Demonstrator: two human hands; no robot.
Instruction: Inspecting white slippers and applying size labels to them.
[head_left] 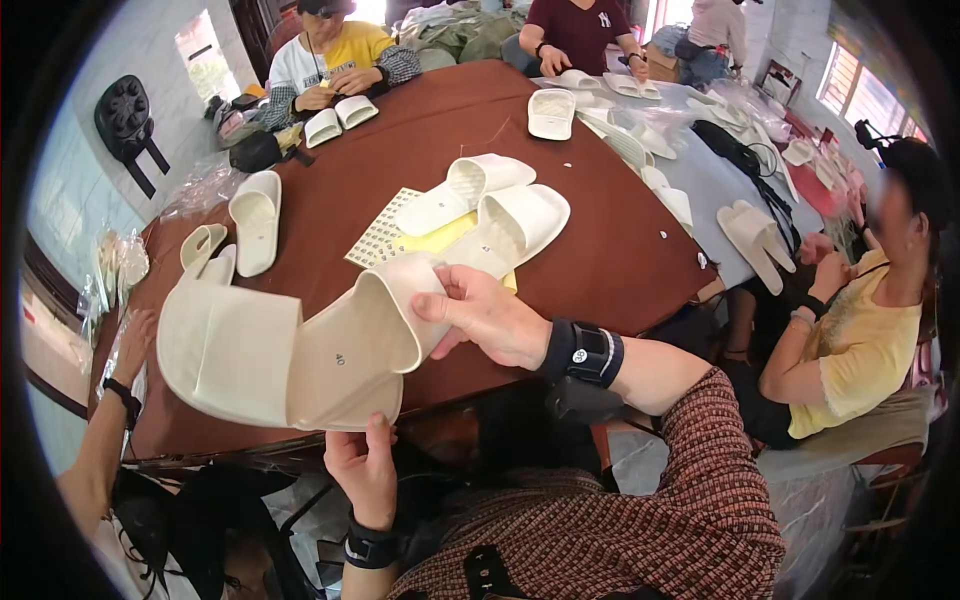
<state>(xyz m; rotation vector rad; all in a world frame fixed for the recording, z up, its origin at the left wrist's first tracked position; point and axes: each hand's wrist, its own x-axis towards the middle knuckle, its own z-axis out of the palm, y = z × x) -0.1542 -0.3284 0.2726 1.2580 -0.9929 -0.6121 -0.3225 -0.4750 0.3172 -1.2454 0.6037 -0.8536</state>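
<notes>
Close in front of me, above the near edge of the table, I hold a pair of cream slippers that overlap. The left slipper (230,350) shows its wide band and the insole behind it. My left hand (365,470) pinches the lower edge of the pair from below, thumb up. My right hand (490,320) is closed on the band of the right slipper (408,305), thumb on the outside, its other fingers partly hidden. Just beyond lie two more cream slippers (465,190), resting on a sheet of small printed stickers (378,232) and a yellow sheet (440,238).
A brown-covered table (400,140) spreads ahead. More slippers (257,222) lie at its left and far sides. Co-workers sit around it; one person's hand (135,345) is close at the left, and a person in yellow (850,330) sits right. A grey table (740,190) holds slippers and black straps.
</notes>
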